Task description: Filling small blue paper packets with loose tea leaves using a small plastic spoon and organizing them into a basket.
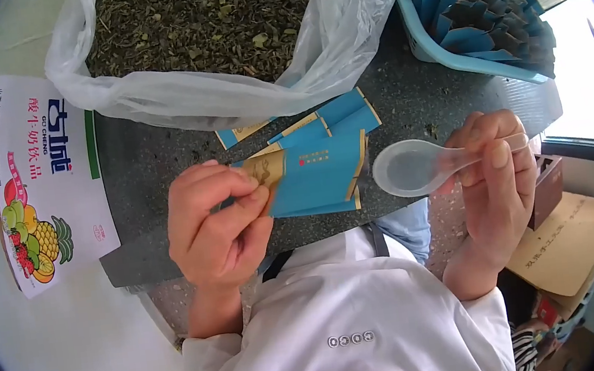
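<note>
My left hand (pixel 221 222) pinches the gold end of a small blue packet (pixel 318 174) between thumb and fingers. The packet's other end faces right, its edges slightly apart. In my right hand (pixel 495 166) is a translucent plastic spoon (pixel 409 168), gripped by the handle. Its bowl points left, close to the packet's edge, and looks empty. More flat blue packets (pixel 341 113) lie on the dark speckled tabletop (pixel 148 198) beyond my left hand. Past them, dried tea-like leaves (pixel 199 25) fill a clear plastic bag (pixel 197 97) with its mouth spread wide.
A light-blue plastic basket (pixel 455 66) at the far right is packed with upright blue packets (pixel 476 13). A white printed carton (pixel 52 182) stands at the left. Below the table's right side are a brown box (pixel 547 188) and a cardboard piece bearing writing (pixel 565 241).
</note>
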`<state>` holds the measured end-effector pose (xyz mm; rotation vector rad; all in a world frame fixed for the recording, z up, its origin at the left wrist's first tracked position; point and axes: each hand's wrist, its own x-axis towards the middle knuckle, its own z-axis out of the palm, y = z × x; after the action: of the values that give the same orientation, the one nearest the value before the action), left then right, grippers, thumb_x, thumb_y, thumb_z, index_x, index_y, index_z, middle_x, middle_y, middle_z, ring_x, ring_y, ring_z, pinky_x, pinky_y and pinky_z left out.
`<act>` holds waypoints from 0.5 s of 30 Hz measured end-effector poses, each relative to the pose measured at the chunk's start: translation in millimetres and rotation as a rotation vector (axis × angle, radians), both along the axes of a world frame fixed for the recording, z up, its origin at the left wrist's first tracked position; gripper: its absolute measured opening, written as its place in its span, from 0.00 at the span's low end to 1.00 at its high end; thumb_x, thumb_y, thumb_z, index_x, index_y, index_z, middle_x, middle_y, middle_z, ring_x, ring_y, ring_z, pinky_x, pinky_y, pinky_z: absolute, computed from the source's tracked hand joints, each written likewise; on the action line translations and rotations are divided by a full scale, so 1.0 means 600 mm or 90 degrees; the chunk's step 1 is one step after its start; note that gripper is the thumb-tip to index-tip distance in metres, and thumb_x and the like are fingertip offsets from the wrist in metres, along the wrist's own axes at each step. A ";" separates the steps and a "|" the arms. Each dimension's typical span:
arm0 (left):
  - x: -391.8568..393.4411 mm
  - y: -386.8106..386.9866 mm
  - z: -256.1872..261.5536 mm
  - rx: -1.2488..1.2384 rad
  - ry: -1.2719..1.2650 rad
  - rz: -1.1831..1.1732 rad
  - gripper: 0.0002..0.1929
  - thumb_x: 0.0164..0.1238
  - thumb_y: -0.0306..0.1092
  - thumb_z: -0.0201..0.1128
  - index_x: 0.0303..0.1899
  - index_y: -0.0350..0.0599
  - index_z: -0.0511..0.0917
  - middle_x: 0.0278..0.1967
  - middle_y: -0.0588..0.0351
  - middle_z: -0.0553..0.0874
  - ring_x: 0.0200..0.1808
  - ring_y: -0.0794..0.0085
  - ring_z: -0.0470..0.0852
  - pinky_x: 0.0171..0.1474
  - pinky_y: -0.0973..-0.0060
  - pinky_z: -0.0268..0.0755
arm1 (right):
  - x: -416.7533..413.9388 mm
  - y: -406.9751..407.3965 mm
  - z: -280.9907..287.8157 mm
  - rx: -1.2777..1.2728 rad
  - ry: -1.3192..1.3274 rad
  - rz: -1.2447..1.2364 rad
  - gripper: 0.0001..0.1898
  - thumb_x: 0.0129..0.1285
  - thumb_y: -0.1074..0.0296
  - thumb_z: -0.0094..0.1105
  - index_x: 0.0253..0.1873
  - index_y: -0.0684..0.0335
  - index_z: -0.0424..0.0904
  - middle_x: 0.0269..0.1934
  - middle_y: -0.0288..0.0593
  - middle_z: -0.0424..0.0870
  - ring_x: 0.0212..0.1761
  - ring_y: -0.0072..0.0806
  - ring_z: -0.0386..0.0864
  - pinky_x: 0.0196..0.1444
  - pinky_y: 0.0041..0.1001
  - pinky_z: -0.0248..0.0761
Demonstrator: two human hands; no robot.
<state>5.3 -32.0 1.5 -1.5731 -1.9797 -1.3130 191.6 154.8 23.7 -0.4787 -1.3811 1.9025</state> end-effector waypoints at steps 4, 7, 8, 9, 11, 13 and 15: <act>0.004 -0.003 0.015 -0.004 0.076 0.017 0.15 0.44 0.18 0.74 0.35 0.44 0.81 0.37 0.56 0.84 0.36 0.63 0.84 0.44 0.62 0.80 | -0.007 -0.001 0.012 0.052 -0.026 -0.005 0.09 0.74 0.69 0.54 0.44 0.70 0.74 0.36 0.47 0.81 0.28 0.21 0.78 0.33 0.19 0.74; 0.005 -0.010 0.027 -0.019 0.118 0.028 0.14 0.46 0.20 0.74 0.35 0.46 0.81 0.37 0.57 0.84 0.36 0.64 0.84 0.44 0.62 0.80 | -0.028 -0.014 0.025 0.079 -0.056 0.028 0.06 0.73 0.74 0.55 0.43 0.71 0.76 0.35 0.44 0.82 0.29 0.20 0.78 0.33 0.18 0.72; 0.003 -0.013 0.031 -0.032 0.137 0.028 0.14 0.48 0.20 0.74 0.35 0.47 0.80 0.38 0.57 0.85 0.36 0.64 0.84 0.44 0.62 0.80 | -0.039 -0.019 0.032 0.095 -0.061 0.075 0.05 0.72 0.75 0.55 0.43 0.72 0.77 0.36 0.43 0.82 0.30 0.20 0.78 0.34 0.18 0.72; 0.001 -0.009 0.035 -0.022 0.146 0.035 0.14 0.48 0.20 0.74 0.35 0.47 0.80 0.38 0.57 0.85 0.36 0.64 0.84 0.44 0.62 0.80 | -0.048 -0.017 0.038 0.117 -0.062 0.123 0.04 0.72 0.77 0.55 0.43 0.73 0.77 0.36 0.43 0.82 0.30 0.19 0.78 0.34 0.17 0.71; -0.004 0.001 0.047 -0.035 0.157 0.005 0.13 0.51 0.23 0.74 0.37 0.46 0.79 0.42 0.54 0.85 0.37 0.62 0.85 0.44 0.61 0.80 | -0.065 -0.010 0.047 0.171 -0.034 0.168 0.06 0.73 0.77 0.54 0.45 0.74 0.78 0.38 0.43 0.82 0.31 0.18 0.78 0.34 0.17 0.70; -0.011 0.011 0.073 -0.038 0.092 -0.005 0.15 0.53 0.25 0.74 0.41 0.45 0.79 0.45 0.52 0.85 0.38 0.60 0.85 0.44 0.63 0.79 | -0.081 0.000 0.064 0.266 0.020 0.155 0.07 0.73 0.75 0.54 0.45 0.75 0.78 0.38 0.43 0.82 0.32 0.17 0.77 0.34 0.18 0.70; -0.031 0.026 0.091 -0.042 0.025 -0.019 0.16 0.55 0.27 0.73 0.45 0.45 0.79 0.47 0.50 0.84 0.40 0.59 0.85 0.44 0.65 0.79 | -0.110 0.009 0.081 0.285 0.055 0.154 0.08 0.74 0.74 0.55 0.46 0.74 0.79 0.37 0.41 0.83 0.32 0.16 0.76 0.34 0.18 0.69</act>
<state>-13.4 -16.3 56.3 -1.6526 -2.0022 -1.2291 125.8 160.2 72.3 -0.0103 -1.8057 1.6957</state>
